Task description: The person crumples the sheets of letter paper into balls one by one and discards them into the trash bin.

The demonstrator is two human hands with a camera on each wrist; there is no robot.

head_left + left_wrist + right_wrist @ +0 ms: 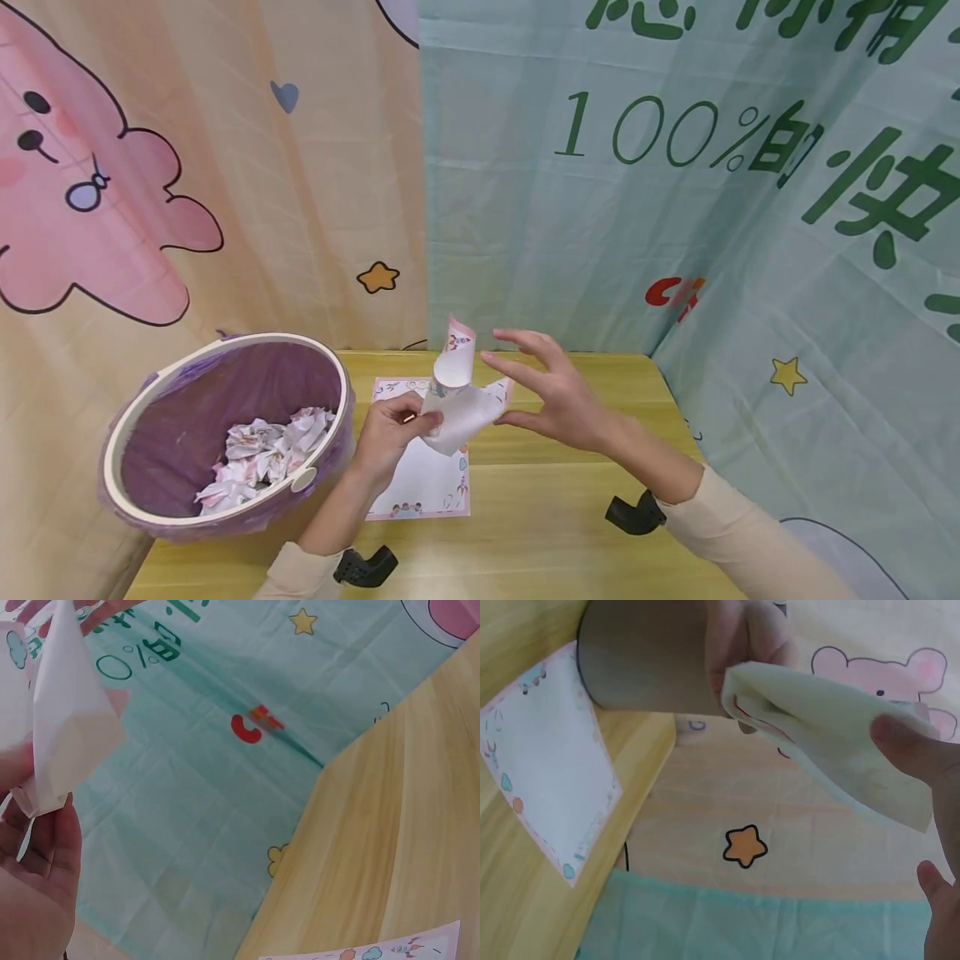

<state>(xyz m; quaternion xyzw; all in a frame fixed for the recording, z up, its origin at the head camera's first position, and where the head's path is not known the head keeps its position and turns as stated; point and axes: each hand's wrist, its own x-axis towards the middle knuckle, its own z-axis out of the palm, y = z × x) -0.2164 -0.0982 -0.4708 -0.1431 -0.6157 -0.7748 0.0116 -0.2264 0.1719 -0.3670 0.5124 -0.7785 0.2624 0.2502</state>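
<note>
My left hand [386, 433] pinches a curled sheet of paper [465, 412] between thumb and fingers, above the table. The paper is white with a pink printed border, and one part of it curls upward. In the left wrist view its gathered lower end sits in the left hand [45, 877]. My right hand [558, 396] is just right of the paper, fingers spread and thumb close to its edge; whether the thumb touches it I cannot tell. Beneath the hands a flat sheet of the same bordered paper [423, 487] lies on the table, partly hidden by the left hand.
A bin [341, 367] with a pale rim and purple liner stands at the left, with several crumpled papers [273, 450] inside. The wooden table [570, 517] extends to the right of the flat sheet. Printed curtains [525, 225] hang behind and along the right side.
</note>
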